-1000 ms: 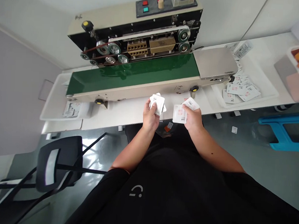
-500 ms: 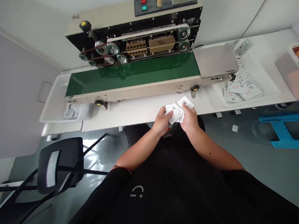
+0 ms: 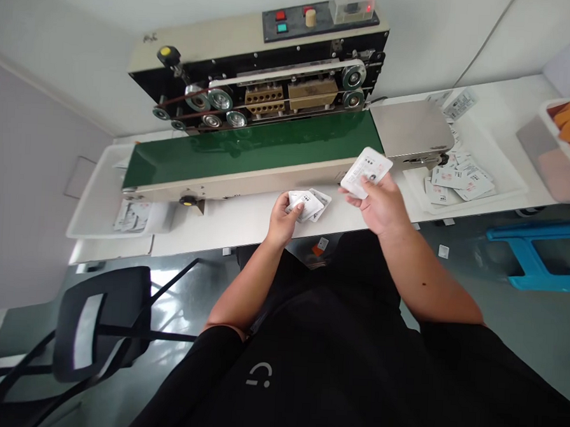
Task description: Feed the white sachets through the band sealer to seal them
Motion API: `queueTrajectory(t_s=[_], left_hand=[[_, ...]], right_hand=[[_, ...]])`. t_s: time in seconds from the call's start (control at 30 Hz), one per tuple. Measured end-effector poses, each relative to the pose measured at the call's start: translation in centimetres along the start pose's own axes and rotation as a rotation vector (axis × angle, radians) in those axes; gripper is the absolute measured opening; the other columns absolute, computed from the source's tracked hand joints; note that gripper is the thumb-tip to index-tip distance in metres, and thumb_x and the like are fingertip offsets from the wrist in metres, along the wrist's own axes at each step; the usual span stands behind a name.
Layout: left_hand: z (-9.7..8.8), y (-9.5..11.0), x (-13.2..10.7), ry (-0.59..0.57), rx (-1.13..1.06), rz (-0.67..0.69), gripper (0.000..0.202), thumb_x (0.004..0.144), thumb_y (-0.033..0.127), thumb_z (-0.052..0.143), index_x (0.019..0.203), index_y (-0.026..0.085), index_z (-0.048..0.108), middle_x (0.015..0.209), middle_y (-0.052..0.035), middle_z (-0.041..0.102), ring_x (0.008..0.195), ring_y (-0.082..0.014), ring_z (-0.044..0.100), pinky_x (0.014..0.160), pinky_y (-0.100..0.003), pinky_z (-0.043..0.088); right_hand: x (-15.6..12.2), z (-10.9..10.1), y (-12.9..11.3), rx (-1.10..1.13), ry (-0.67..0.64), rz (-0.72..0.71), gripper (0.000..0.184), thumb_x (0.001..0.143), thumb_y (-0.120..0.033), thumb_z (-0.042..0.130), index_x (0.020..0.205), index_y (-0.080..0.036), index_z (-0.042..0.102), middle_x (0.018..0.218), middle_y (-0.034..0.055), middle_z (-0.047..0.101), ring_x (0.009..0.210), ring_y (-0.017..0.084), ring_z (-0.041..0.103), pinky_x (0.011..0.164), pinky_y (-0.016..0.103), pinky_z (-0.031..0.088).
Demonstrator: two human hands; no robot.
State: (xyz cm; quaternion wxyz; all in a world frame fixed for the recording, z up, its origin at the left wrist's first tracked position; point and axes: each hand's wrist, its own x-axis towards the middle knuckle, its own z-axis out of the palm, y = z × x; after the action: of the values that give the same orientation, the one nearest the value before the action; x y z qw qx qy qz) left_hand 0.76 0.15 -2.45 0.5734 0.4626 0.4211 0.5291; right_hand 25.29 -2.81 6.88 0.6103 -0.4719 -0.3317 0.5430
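Observation:
Fanned out in my left hand (image 3: pixel 282 221) are a few small white printed packets (image 3: pixel 310 204), pinched under the thumb just above the table's front edge. My right hand (image 3: pixel 383 203) grips one white printed packet (image 3: pixel 367 169), its thumb across the face and its fingers behind. That packet is raised in front of the near right part of a sealing machine's green conveyor belt (image 3: pixel 255 145). The belt runs left to right below the machine's rollers (image 3: pixel 221 99). A metal plate (image 3: pixel 411 128) extends from its right end.
On the right, a white tray (image 3: pixel 511 181) holds several loose packets (image 3: pixel 468 178); beyond is a bin (image 3: pixel 539 150) of orange pieces. A tub (image 3: pixel 92 197) with packets stands left. A black chair (image 3: pixel 102 322), a blue stool (image 3: pixel 526 251) and a fallen packet (image 3: pixel 443 251) are on the floor.
My hands have moved apart. The right one has carried a packet up and right towards the belt, while the left one has shifted left with the other packets.

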Motion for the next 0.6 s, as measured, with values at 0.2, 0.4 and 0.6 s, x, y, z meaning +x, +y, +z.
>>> queueTrajectory(t_s=[0.2,0.4,0.6], left_hand=[[-2.0,-1.6,0.7,-0.005,0.062,0.004,0.055,0.084,0.057,0.087,0.123,0.022,0.068,0.116,-0.0085,0.073,0.106,-0.0227,0.070,0.092,-0.034,0.057],[-2.1,-1.9,0.6,-0.052,0.109,-0.016,0.054,0.086,0.055,0.086,0.124,0.022,0.069,0.120,-0.0090,0.072,0.109,-0.0229,0.068,0.094,-0.033,0.055],[-2.1,-2.0,0.6,-0.054,0.109,-0.012,0.052,0.086,0.056,0.085,0.124,0.022,0.070,0.119,-0.0078,0.072,0.108,-0.0224,0.068,0.096,-0.033,0.054]], right_hand=[[7.5,-1.8,-7.5,-0.182,0.088,-0.064,0.029,0.098,-0.014,0.074,0.127,-0.017,0.069,0.107,0.0086,0.075,0.085,0.016,0.078,0.066,0.022,0.065],[12.8,-0.4,-11.5,-0.290,0.253,0.093,0.012,0.110,-0.007,0.055,0.116,-0.003,0.066,0.080,0.0103,0.072,0.065,0.011,0.071,0.057,0.017,0.054],[15.5,1.6,-9.7,-0.294,0.240,0.184,0.011,0.113,-0.010,0.050,0.109,-0.009,0.060,0.079,0.0086,0.071,0.068,0.011,0.071,0.062,0.017,0.055]])
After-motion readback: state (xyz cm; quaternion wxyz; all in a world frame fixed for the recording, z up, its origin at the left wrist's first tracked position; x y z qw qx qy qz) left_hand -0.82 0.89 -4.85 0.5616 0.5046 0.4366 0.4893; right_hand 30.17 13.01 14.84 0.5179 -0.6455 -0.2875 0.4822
